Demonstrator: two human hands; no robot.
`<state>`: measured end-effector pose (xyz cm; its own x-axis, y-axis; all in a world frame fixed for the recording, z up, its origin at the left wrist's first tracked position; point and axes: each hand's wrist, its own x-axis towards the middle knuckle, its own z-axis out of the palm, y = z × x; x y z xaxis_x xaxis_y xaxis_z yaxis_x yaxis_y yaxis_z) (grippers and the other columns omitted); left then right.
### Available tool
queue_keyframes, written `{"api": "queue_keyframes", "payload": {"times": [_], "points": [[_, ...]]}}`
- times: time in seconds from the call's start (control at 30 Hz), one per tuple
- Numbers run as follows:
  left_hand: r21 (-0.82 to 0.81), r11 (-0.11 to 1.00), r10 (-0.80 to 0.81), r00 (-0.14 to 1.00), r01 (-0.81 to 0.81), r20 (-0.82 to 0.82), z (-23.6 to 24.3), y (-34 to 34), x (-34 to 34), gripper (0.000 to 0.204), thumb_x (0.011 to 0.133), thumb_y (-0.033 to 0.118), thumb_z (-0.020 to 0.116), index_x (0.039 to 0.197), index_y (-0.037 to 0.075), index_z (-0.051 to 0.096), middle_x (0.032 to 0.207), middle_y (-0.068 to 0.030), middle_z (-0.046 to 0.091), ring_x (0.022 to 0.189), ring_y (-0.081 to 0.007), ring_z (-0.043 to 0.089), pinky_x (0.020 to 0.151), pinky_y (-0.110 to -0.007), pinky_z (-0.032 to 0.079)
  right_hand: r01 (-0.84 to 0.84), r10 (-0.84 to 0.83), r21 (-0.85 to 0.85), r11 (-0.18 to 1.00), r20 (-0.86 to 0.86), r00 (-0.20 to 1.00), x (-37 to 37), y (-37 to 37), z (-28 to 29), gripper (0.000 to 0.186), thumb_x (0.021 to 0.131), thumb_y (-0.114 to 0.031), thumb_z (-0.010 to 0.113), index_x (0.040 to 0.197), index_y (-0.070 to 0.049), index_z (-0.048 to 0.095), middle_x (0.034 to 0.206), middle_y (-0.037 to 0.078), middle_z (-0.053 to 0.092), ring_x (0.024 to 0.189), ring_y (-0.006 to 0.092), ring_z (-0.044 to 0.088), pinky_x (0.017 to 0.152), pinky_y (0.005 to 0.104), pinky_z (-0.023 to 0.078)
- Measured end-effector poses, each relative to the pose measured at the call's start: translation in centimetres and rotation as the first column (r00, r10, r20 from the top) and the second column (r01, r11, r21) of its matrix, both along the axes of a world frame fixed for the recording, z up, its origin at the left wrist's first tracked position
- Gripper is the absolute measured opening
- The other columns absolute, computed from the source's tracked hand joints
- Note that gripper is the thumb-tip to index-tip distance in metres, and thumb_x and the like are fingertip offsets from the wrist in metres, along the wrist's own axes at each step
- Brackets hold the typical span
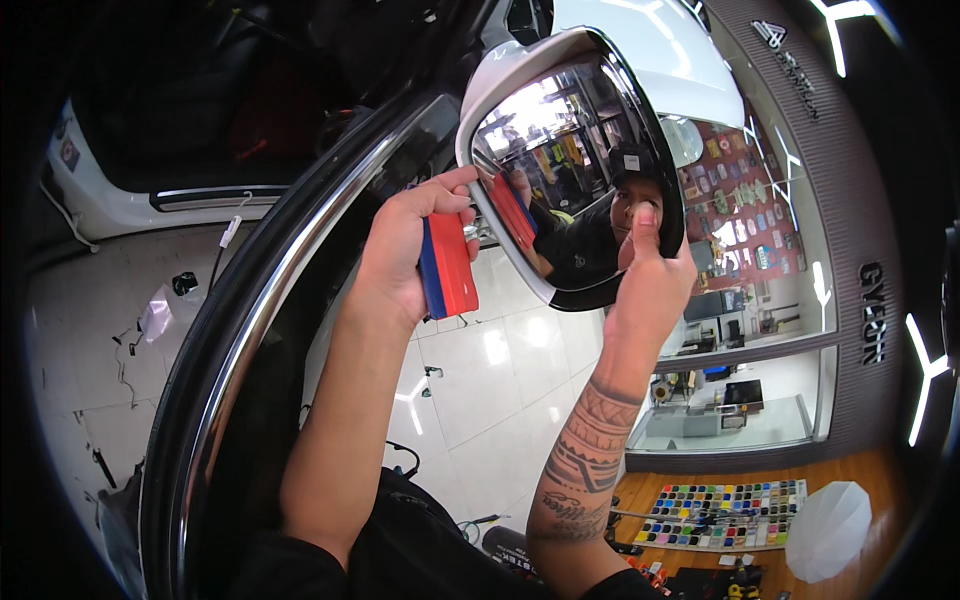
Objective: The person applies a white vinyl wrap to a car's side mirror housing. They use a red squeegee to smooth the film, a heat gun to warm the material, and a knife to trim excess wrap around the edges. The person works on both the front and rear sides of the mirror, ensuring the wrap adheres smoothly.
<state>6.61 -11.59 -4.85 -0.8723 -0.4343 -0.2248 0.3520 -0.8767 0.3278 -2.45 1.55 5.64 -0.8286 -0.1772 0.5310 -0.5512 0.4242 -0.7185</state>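
A car's side mirror (555, 150) with a white housing and dark trim fills the upper middle. My left hand (392, 252) is closed around a flat red-and-blue squeegee (456, 272), and its fingertips reach the mirror's left rim. At the lower right edge of the mirror, my right hand (652, 290) grips the rim, its thumb lying on the glass. The fingers behind the rim are hidden. Reflected in the glass are a person in a cap and the squeegee.
An open car door with a chrome strip (250, 335) curves along the left. White floor tiles (500, 350) lie below, with small scraps. At the lower right are a board of colour swatches (720, 512) and a white faceted object (827, 530).
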Motion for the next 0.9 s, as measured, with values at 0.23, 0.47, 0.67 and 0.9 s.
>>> {"api": "queue_keyframes", "payload": {"times": [0.23, 0.47, 0.67, 0.9], "points": [[-0.113, 0.989, 0.093, 0.995, -0.095, -0.021, -0.7, 0.9, -0.8, 0.047, 0.078, 0.006, 0.056, 0.125, 0.0, 0.06, 0.1, -0.0049, 0.055, 0.084, -0.0169, 0.056, 0.072, -0.033, 0.052, 0.002, -0.002, -0.003, 1.0, -0.01, 1.0, -0.5, 0.5, 1.1, 0.023, 0.089, -0.012, 0.071, 0.103, 0.005, 0.068, 0.092, 0.008, 0.069, 0.078, 0.0128, 0.059, 0.074, 0.0258, 0.046], [-0.955, -0.091, 0.577, 0.767, -0.283, -0.282, 3.8, 5.3, -3.9, 0.064, 0.073, 0.013, 0.074, 0.134, 0.024, 0.058, 0.142, -0.0039, 0.047, 0.104, -0.0289, 0.05, 0.078, -0.046, 0.041, 0.024, -0.024, -0.001, 1.0, -0.001, 1.0, 0.2, -0.1, 1.4, 0.019, 0.089, -0.01, 0.069, 0.101, 0.005, 0.069, 0.088, 0.007, 0.068, 0.073, 0.0115, 0.058, 0.07, 0.0259, 0.047], [-0.932, -0.003, 0.45, 0.832, -0.364, -0.326, 5.3, 6.1, -4.7, 0.062, 0.069, -0.002, 0.07, 0.128, 0.017, 0.062, 0.143, -0.0134, 0.043, 0.11, -0.0279, 0.052, 0.087, -0.041, 0.045, 0.013, -0.015, -0.021, 1.0, -0.095, 0.995, 0.4, -0.5, 1.2, 0.017, 0.09, -0.013, 0.07, 0.098, 0.002, 0.07, 0.076, 0.002, 0.063, 0.064, 0.0078, 0.055, 0.058, 0.0238, 0.043], [0.258, 0.951, 0.25, 0.919, -0.174, -0.305, 4.6, 3.7, -4.1, 0.037, 0.085, 0.001, 0.06, 0.119, -0.011, 0.053, 0.106, -0.0205, 0.067, 0.092, -0.0227, 0.069, 0.081, -0.032, 0.056, 0.079, -0.063, 0.143, 0.987, -0.115, 0.991, -0.6, 0.5, 1.0, 0.018, 0.089, -0.015, 0.07, 0.089, 0.003, 0.066, 0.071, 0.006, 0.062, 0.057, 0.0139, 0.055, 0.053, 0.0288, 0.044]]}}
